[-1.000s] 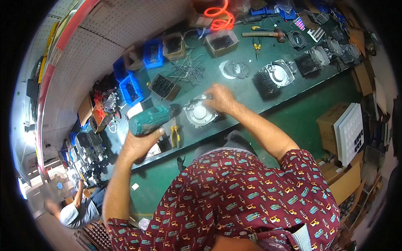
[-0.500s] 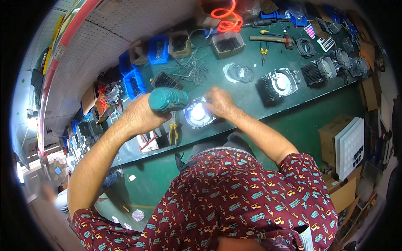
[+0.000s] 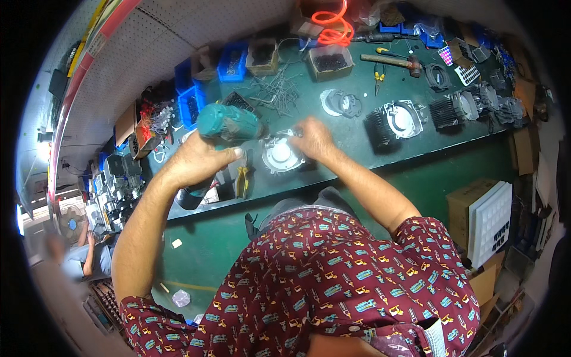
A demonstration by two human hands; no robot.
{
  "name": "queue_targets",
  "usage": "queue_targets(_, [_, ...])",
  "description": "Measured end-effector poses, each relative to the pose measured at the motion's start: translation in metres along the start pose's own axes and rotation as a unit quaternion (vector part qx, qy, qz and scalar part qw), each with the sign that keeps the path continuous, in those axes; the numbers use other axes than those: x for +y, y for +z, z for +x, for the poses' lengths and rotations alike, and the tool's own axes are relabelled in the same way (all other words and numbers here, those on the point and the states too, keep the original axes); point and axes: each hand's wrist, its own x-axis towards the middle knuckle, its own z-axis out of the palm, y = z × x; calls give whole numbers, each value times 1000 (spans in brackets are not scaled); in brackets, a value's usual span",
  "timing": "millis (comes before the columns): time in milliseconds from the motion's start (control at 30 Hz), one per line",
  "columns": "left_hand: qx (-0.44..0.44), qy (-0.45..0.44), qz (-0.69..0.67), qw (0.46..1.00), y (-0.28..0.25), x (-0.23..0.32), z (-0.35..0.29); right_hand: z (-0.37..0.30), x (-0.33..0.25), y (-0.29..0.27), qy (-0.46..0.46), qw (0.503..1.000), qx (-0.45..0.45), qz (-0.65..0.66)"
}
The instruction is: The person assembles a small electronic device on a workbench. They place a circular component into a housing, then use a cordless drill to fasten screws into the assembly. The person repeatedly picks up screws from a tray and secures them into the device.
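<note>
My left hand (image 3: 196, 159) is wrapped round the grip of a teal cordless drill (image 3: 229, 123), whose dark base shows below the wrist. The drill's front end is just left of a round silver metal housing (image 3: 282, 153) lying on the green workbench. At the housing's upper right rim my right hand (image 3: 315, 139) is closed, its fingers partly hidden. Yellow-handled pliers (image 3: 241, 182) lie just left of the housing. A small box of dark parts (image 3: 237, 102) and a heap of thin bent wires (image 3: 278, 92) lie beyond the drill.
Blue bins (image 3: 232, 62) and a carton of dark screws or similar small parts (image 3: 330, 62) line the bench's far side. Finned motor bodies (image 3: 395, 122), a hammer (image 3: 389, 60) and a second pair of pliers (image 3: 379, 78) lie rightward. An orange coiled hose (image 3: 333, 27) hangs above. Another person (image 3: 89, 256) sits far left.
The drill has moved left and tilted away from the housing, and its base now shows. The bright light on the housing is gone. My right hand stays at the rim.
</note>
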Motion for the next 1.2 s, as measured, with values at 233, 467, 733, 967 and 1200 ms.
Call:
queue_targets(233, [42, 78, -136, 987, 19, -71, -31, -11, 31, -24, 83, 928, 7, 362])
queue_targets(467, [57, 41, -379, 923, 95, -149, -61, -67, 3, -42, 178, 792, -48, 582])
queue_targets(733, [71, 62, -493, 865, 136, -180, -69, -82, -19, -26, 198, 759, -55, 618])
queue_targets(967, [57, 77, -504, 858, 143, -193, -80, -86, -26, -18, 194, 753, -64, 626])
queue_targets(1200, [63, 93, -499, 859, 143, -191, -85, -91, -23, -11, 188, 761, -58, 618])
